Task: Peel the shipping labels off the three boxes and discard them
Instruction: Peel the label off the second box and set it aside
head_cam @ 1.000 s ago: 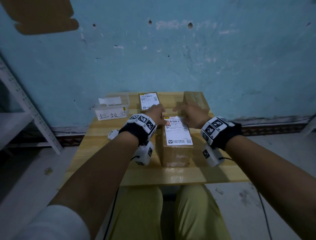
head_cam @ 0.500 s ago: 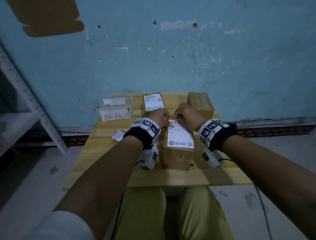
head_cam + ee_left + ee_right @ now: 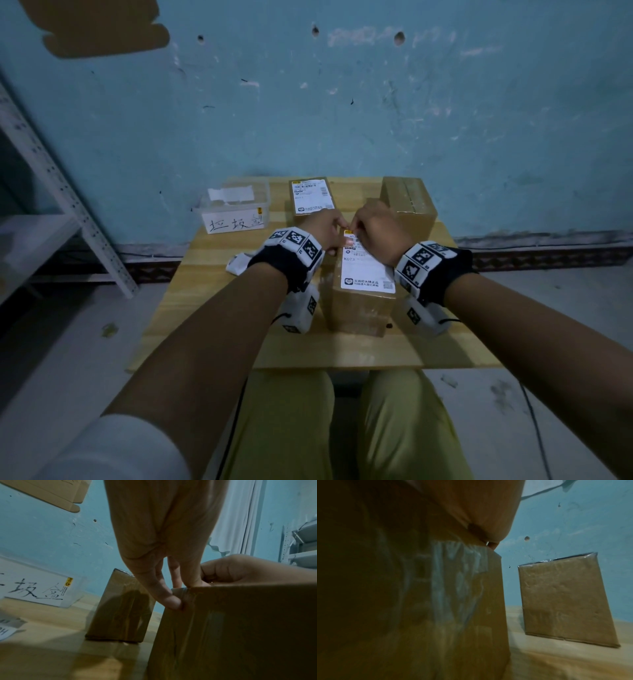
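Note:
The near box (image 3: 359, 308) stands mid-table with a white shipping label (image 3: 368, 270) on its top. My left hand (image 3: 327, 228) grips the box's far left corner, with the thumb (image 3: 173, 601) on the side wall and the fingers on the top edge. My right hand (image 3: 375, 226) has curled fingers and pinches the label's far left corner; whether the corner is lifted is hidden. A second box (image 3: 311, 197) with a label lies at the back. A third box (image 3: 407, 202), at the back right, shows no label on top.
A clear plastic bin (image 3: 236, 209) with handwritten characters stands at the table's back left and holds a white label piece. The blue wall rises just behind the wooden table (image 3: 205, 308). A metal shelf frame (image 3: 61, 192) stands to the left. A loose paper scrap (image 3: 10, 627) lies near my left wrist.
Both hands have drawn together at the far end of the near box. The right fingers went from lying beside the label to pinching its far corner.

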